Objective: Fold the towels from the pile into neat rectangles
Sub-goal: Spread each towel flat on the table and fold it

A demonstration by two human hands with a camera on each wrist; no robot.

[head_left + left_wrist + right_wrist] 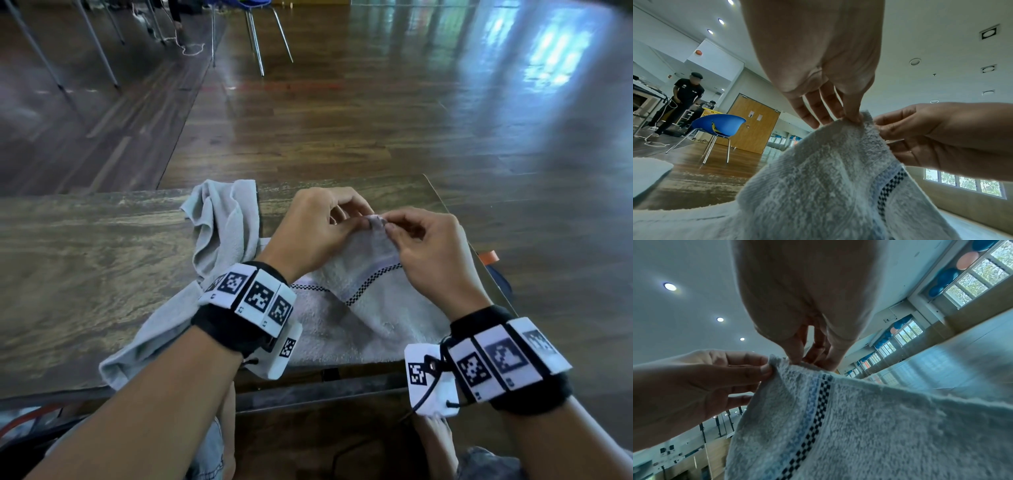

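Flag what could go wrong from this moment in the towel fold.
1. Both the left hand and right hand pinch one small corner of the checker-banded towel; a slip could drop it and skew the fold.
2. The crumpled grey towel touches it on the left and may get dragged along.
3. That grey towel overhangs the table edge and could slide off.

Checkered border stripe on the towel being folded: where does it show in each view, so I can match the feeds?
Head: checkered border stripe at centre, below both hands, bent along the lifted towel.
Left wrist: lower right, running down under the right hand.
Right wrist: centre, running diagonally down from the pinched corner.
Shared landmark: the towel corner pinched by both hands.
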